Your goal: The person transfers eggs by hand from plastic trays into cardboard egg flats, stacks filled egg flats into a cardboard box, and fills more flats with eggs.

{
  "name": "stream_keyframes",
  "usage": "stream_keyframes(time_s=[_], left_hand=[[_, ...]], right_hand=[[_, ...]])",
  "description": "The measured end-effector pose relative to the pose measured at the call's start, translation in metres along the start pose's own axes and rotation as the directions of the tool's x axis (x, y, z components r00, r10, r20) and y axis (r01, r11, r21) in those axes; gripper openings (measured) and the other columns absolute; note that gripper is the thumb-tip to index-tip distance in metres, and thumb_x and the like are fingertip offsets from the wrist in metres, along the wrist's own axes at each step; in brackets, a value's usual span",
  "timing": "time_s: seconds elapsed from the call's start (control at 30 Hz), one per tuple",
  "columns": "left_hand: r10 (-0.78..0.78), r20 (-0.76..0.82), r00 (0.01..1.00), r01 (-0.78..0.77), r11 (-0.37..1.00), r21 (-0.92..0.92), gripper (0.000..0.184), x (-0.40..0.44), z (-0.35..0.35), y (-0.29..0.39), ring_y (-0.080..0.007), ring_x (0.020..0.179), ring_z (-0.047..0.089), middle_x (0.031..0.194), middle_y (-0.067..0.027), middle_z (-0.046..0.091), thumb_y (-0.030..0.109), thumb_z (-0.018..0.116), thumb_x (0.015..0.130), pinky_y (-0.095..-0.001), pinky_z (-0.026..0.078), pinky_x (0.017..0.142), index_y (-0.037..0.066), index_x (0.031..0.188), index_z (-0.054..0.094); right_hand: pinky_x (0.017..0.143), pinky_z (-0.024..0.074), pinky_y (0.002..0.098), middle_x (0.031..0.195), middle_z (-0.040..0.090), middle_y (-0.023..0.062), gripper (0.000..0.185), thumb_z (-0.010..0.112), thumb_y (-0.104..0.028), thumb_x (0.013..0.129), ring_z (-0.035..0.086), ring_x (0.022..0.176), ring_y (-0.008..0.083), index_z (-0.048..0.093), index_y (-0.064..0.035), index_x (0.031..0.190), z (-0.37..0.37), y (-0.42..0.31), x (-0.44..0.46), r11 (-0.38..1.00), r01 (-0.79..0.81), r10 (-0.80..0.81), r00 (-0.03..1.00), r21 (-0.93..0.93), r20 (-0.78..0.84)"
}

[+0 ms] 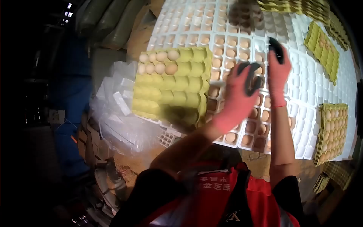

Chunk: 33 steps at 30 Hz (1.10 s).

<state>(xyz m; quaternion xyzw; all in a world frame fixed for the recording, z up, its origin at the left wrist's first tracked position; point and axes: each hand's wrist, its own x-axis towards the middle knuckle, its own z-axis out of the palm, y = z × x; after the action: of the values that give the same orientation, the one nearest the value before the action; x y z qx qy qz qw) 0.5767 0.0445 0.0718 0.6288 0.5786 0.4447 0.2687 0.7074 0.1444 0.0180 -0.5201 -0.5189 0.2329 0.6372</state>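
Eggs (231, 137) are sitting in the cups of the white trays (296, 130) that are spreading out in front of you, and your two gloved hands are working over them side by side. Your left hand (237, 99) is reaching over the egg-filled cups with its dark fingertips bending and spreading a little apart; an egg is showing close by them, but you cannot tell from this view whether they are gripping it. Your right hand (278, 72) is pointing away from you just beside it, its fingers lying close together in a narrow shape, and whether they are holding anything cannot be told. To the left of your hands, a yellow egg tray (168, 94) is lying at the edge of the white ones, carrying eight eggs in two rows of four at its far left corner. At the near right, a filled yellow tray (321, 142) is holding rows of eggs, and farther off a tilted yellow tray (317, 39) is carrying a few. More yellow trays (297, 5) are lying at the far edge. Clear plastic wrap (124, 130) is bunching up beyond the left tray, and your red vest (211, 196) is showing below.
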Motion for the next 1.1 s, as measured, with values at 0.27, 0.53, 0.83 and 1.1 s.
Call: stream_keyframes(time_s=[0.27,0.53,0.83,1.1], left_hand=[[0.258,0.257,0.931,-0.356,0.496,0.792,0.046,0.030,-0.244,-0.173,-0.0341,0.114,0.051,0.122,-0.0141,0.055,0.007,0.069,0.077,-0.0451,0.045,0.093,0.008,0.121,0.058],[0.006,0.148,0.989,0.005,0.997,-0.072,0.037,0.059,-0.279,-0.215,-0.0241,0.093,0.059,0.100,-0.0086,0.058,0.011,0.075,0.078,-0.0357,0.050,0.078,0.004,0.109,0.057],[0.115,0.321,0.940,-0.291,0.763,0.578,0.051,0.067,-0.300,-0.203,-0.0324,0.120,0.057,0.135,-0.0219,0.055,0.018,0.072,0.082,-0.0402,0.049,0.090,0.005,0.129,0.056],[0.151,0.409,0.900,-0.372,0.754,0.541,0.047,0.078,-0.321,-0.192,-0.0328,0.105,0.062,0.116,-0.0165,0.064,0.015,0.071,0.079,-0.0398,0.052,0.085,0.005,0.122,0.055]], right_hand=[[0.077,0.0477,0.0438,0.095,0.055,0.0145,0.013,0.059,-0.012,0.081,0.056,0.096,0.0339,0.057,-0.0066,0.092,0.211,-0.075,-0.114,0.675,0.698,-0.297,0.555,-0.240,0.777],[0.081,0.0523,0.0387,0.101,0.066,0.0166,0.032,0.068,-0.024,0.083,0.066,0.092,0.0320,0.060,-0.0011,0.104,0.194,-0.106,-0.075,0.983,-0.129,0.177,0.847,-0.129,0.501],[0.069,0.0542,0.0405,0.104,0.069,0.0193,0.036,0.068,-0.032,0.081,0.069,0.079,0.0302,0.070,-0.0025,0.102,0.223,-0.096,-0.062,0.608,0.610,-0.127,0.707,-0.509,0.696],[0.086,0.0539,0.0418,0.125,0.056,0.0166,0.062,0.079,-0.014,0.072,0.062,0.107,0.0316,0.057,-0.0078,0.130,0.245,-0.111,-0.069,0.930,0.188,0.068,0.758,-0.317,0.649]])
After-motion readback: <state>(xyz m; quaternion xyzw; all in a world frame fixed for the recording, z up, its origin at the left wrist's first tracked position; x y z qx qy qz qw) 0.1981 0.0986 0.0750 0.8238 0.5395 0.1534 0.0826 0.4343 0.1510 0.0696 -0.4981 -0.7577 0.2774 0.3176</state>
